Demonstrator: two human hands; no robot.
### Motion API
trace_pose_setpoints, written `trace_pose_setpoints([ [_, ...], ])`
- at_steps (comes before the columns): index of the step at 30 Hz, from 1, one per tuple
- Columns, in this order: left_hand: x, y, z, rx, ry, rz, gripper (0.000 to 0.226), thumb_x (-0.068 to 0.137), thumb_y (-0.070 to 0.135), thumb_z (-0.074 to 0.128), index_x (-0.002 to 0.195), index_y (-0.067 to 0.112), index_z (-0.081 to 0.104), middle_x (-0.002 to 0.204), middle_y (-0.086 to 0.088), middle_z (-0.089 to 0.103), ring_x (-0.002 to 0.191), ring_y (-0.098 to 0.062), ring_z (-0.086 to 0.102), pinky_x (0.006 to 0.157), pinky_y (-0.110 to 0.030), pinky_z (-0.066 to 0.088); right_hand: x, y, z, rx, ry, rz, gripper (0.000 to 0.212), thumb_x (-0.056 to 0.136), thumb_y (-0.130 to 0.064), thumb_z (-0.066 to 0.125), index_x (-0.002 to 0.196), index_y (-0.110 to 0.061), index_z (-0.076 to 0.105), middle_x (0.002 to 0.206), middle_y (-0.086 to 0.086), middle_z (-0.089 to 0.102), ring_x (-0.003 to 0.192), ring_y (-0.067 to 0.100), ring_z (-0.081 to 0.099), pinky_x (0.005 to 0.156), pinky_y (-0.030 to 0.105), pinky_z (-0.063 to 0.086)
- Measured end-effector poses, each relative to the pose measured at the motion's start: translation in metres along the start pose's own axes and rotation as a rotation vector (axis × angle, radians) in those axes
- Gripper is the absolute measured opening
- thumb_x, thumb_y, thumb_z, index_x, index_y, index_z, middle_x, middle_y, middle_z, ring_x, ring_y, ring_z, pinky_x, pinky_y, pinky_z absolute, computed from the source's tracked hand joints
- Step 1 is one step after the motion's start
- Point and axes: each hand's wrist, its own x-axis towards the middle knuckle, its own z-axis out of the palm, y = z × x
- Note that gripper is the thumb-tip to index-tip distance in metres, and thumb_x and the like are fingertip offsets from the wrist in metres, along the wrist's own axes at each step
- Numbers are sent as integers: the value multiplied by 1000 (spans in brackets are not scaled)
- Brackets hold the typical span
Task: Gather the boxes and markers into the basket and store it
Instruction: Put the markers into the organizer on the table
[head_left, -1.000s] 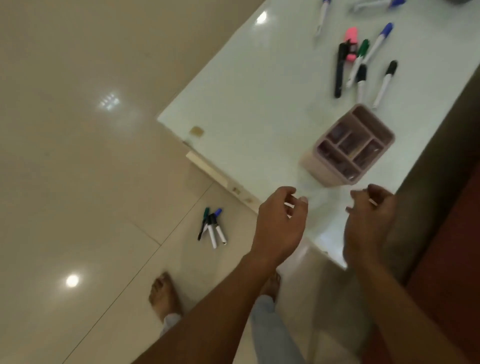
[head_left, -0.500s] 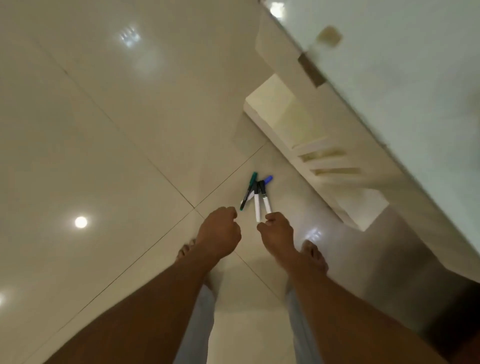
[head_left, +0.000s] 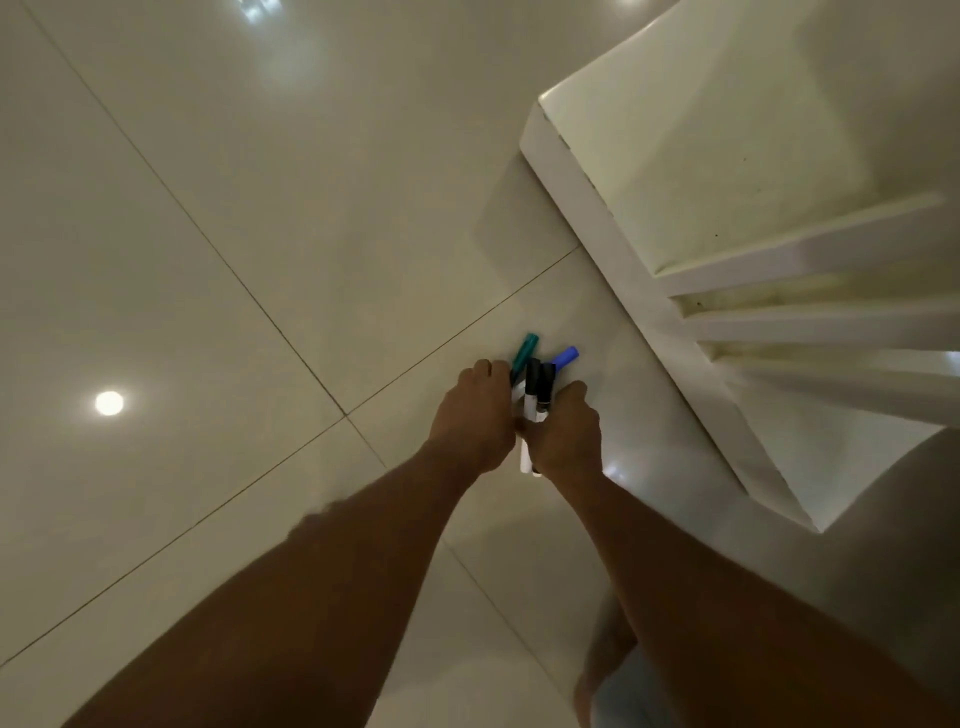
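on a glossy tiled floor (head_left: 218, 322), beside the white base of a desk (head_left: 587, 208), a person bends over fallen markers (head_left: 535, 387). the left hand (head_left: 475, 415) and right hand (head_left: 563, 434) close in on the bundle from either side, fingers curled and touching it; whether the grip is firm cannot be told. best practice here: squeeze the markers parallel before lifting, so none slips. caps point away from the wrists, toward the desk base.
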Motion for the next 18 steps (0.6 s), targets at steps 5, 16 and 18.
trace_pose_setpoints([
  [5, 9, 10, 8, 38, 27, -58, 23, 85, 3, 59, 107, 11, 54, 106, -10, 58, 88, -24, 57, 70, -32, 46, 10, 8, 2, 180, 6, 40, 26, 84, -20, 74, 101, -3, 64, 93, 9, 69, 88, 25, 66, 65, 22, 39],
  [16, -47, 11, -54, -212, -365, -173, 28, 83, 10, 68, 111, 4, 70, 106, -15, 70, 99, -26, 65, 88, -35, 51, -48, 9, -48, 789, -525, 203, 31, 90, -3, 65, 121, -4, 61, 120, 20, 66, 111, 33, 64, 99, 49, 51],
  [18, -75, 18, -85, -248, -392, -148, 29, 80, 11, 73, 108, 4, 71, 104, -15, 71, 92, -23, 64, 86, -34, 51, -78, 0, -67, 876, -577, 197, 30, 90, -4, 66, 120, -5, 63, 115, 15, 70, 106, 26, 68, 88, 38, 58],
])
